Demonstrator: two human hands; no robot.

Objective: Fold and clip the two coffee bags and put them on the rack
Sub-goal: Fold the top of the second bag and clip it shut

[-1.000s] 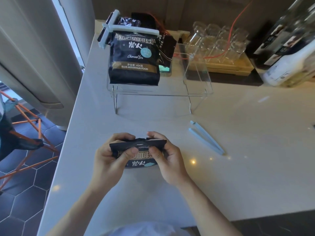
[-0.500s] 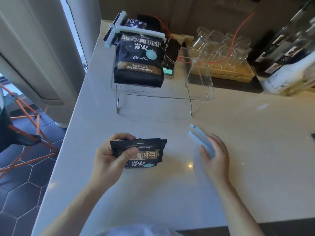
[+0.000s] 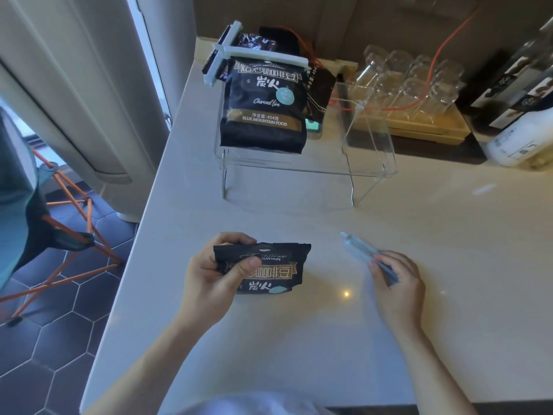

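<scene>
One black coffee bag stands on the left part of the clear acrylic rack, its top closed by a white clip. A second black coffee bag, its top folded down, lies on the counter near me; my left hand grips its left side with the thumb pressing the fold. My right hand is to the right of the bag, its fingers closed on a pale blue clip that points up and left and looks blurred.
Upturned glasses on a wooden tray sit behind the rack, with bottles at the far right. An orange cable runs across the back. The counter's left edge drops to a tiled floor with an orange-legged chair.
My right hand left the bag, reached right to the blue clip and took hold of it, lifting it off the counter. My left hand keeps holding the folded bag.
</scene>
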